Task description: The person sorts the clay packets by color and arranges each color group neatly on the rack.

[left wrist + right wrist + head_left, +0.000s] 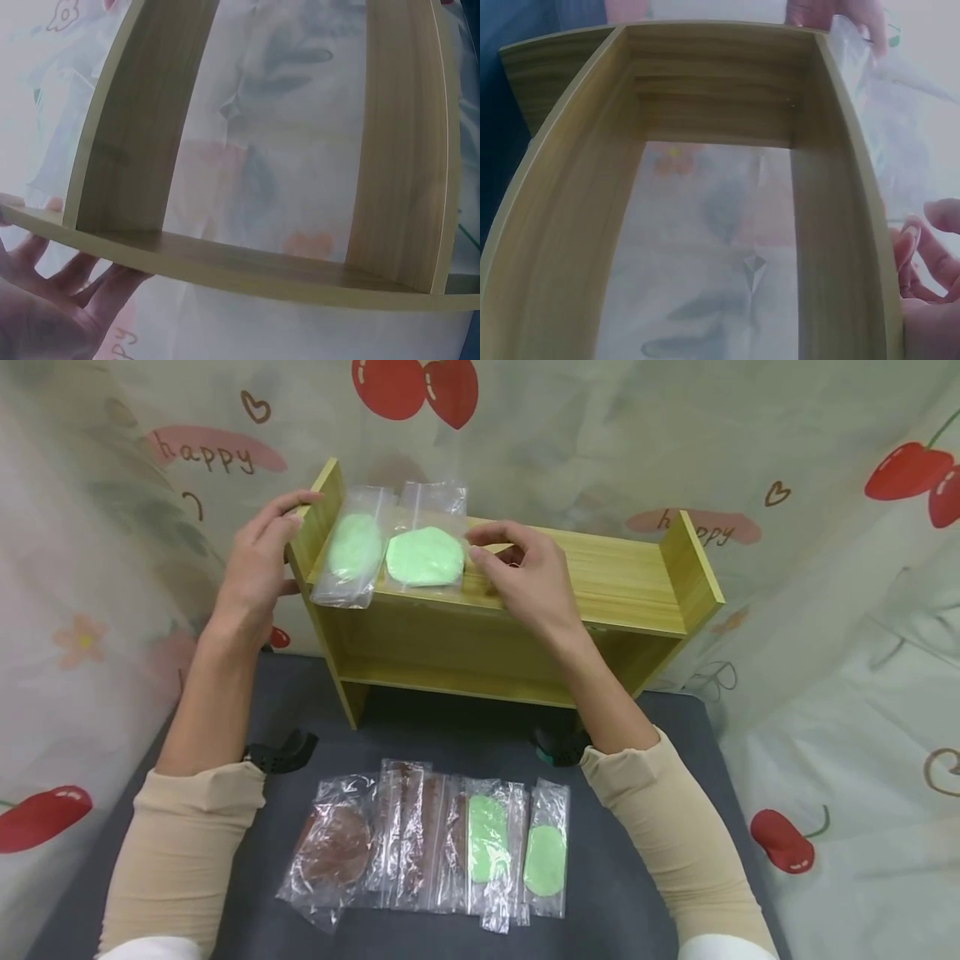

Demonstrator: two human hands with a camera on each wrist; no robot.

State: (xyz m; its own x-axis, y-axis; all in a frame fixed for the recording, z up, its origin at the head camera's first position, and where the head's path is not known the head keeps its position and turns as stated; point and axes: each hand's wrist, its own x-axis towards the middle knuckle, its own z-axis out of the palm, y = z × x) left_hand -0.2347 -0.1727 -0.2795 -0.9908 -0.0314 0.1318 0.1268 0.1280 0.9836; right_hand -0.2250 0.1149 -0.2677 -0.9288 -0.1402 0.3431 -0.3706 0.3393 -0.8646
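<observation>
A small wooden shelf (626, 578) stands on the dark table. My left hand (258, 556) holds the upper part of its left side panel, and the left wrist view shows the fingers (112, 289) against the panel's outer face. On the top board, a clear zip bag with a green oval piece (356, 547) leans by that panel. Beside it is a zip bag with a rounder green piece (426, 557). My right hand (528, 572) is at that second bag's right edge, fingers loosely bent; in the right wrist view, thumb and fingers (937, 255) stand apart.
On the table in front lie several overlapping zip bags: a brown round piece (337, 845) at left, more brown ones in the middle, a green piece (487, 839), and another green piece (545, 860) at right. A printed curtain (555, 452) hangs behind the shelf.
</observation>
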